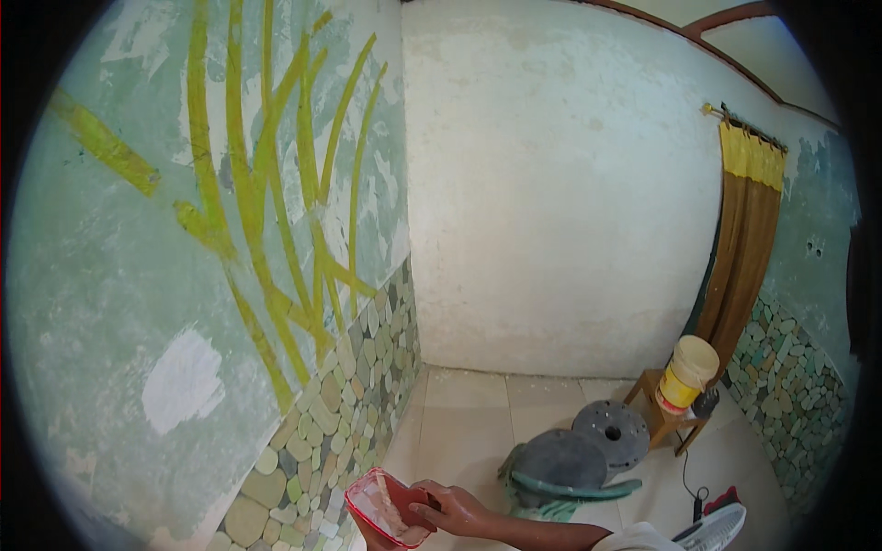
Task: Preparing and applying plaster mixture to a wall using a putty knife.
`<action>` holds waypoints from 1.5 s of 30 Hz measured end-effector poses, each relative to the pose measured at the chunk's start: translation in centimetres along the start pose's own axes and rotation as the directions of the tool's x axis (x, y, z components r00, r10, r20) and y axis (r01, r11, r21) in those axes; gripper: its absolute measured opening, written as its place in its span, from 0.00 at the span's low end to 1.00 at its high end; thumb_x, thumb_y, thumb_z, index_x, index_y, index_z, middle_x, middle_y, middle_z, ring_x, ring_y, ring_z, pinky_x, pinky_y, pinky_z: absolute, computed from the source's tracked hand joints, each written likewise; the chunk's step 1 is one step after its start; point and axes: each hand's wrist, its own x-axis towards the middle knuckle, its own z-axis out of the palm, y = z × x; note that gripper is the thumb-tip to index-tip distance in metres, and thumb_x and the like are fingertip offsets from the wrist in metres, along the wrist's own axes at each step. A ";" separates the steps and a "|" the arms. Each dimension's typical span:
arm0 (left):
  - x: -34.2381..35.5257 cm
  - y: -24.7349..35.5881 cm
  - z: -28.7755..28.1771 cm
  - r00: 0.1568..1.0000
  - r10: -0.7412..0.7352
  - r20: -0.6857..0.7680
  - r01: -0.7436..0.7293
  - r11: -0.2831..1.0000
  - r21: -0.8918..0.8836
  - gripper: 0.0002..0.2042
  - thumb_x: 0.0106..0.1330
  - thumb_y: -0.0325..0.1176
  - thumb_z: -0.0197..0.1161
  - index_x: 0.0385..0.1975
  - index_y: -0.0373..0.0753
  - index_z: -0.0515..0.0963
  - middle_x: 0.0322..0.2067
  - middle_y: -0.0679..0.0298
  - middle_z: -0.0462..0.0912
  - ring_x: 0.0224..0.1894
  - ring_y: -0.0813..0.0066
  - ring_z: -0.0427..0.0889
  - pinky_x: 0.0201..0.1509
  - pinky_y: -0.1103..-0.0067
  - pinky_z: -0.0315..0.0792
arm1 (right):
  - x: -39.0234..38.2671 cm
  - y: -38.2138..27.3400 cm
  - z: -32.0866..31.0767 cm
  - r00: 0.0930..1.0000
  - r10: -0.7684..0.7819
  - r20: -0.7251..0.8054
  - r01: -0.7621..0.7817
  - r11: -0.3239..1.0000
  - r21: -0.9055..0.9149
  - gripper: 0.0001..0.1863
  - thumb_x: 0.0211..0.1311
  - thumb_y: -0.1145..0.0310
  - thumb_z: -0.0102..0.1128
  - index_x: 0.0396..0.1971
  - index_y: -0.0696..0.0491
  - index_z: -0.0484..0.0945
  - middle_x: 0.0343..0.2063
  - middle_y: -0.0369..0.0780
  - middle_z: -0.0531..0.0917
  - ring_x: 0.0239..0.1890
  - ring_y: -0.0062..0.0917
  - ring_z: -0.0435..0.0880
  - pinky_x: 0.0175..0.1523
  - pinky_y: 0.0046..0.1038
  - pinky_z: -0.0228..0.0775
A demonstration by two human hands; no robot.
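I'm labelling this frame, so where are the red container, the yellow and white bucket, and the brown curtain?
red container (378, 503), head view, on its pale inner face
yellow and white bucket (687, 373), head view, on its side wall
brown curtain (742, 248), head view, on the middle of the hanging cloth

the right hand (452, 508) sits low in the view, its forearm coming in from the lower right and lying nearly level. the fingers (424, 500) curl leftward in a closed grip, knuckles up. the left hand is mostly hidden, only a sliver showing at the bottom edge.
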 end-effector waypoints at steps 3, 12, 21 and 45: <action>5.2 -1.3 -1.3 0.994 -0.103 -0.020 0.096 0.971 -0.218 0.32 0.62 0.55 0.52 0.62 0.46 0.58 0.51 0.57 0.70 0.52 0.57 0.72 0.57 0.62 0.68 | 3.0 2.3 -2.8 0.997 -0.041 -0.061 0.040 0.999 -0.015 0.22 0.65 0.56 0.53 0.51 0.56 0.67 0.29 0.47 0.83 0.30 0.39 0.83 0.36 0.34 0.73; 16.5 -5.8 -4.3 0.994 -0.099 0.046 0.106 0.972 -0.211 0.38 0.59 0.70 0.41 0.61 0.46 0.61 0.53 0.59 0.71 0.52 0.61 0.74 0.56 0.63 0.69 | 8.6 3.8 -8.8 0.965 0.009 -0.263 0.024 0.992 0.123 0.21 0.65 0.56 0.52 0.48 0.58 0.69 0.29 0.50 0.82 0.31 0.42 0.83 0.37 0.37 0.73; 26.7 -7.1 -4.9 0.997 -0.046 -0.057 0.040 0.994 -0.097 0.39 0.58 0.72 0.42 0.58 0.45 0.65 0.48 0.60 0.75 0.48 0.62 0.76 0.53 0.66 0.72 | 16.1 9.6 -11.5 0.921 0.130 -0.367 -0.158 0.986 -0.046 0.26 0.61 0.54 0.58 0.50 0.60 0.71 0.36 0.47 0.81 0.38 0.29 0.81 0.41 0.31 0.72; 48.3 -9.3 -17.1 0.882 -0.340 0.328 0.472 0.663 -0.582 0.44 0.54 0.74 0.44 0.64 0.47 0.58 0.57 0.61 0.69 0.57 0.59 0.70 0.62 0.64 0.64 | 34.4 12.4 -16.1 0.829 0.199 -0.522 -0.286 0.954 -0.090 0.23 0.59 0.51 0.56 0.46 0.53 0.74 0.34 0.49 0.82 0.39 0.46 0.81 0.41 0.40 0.72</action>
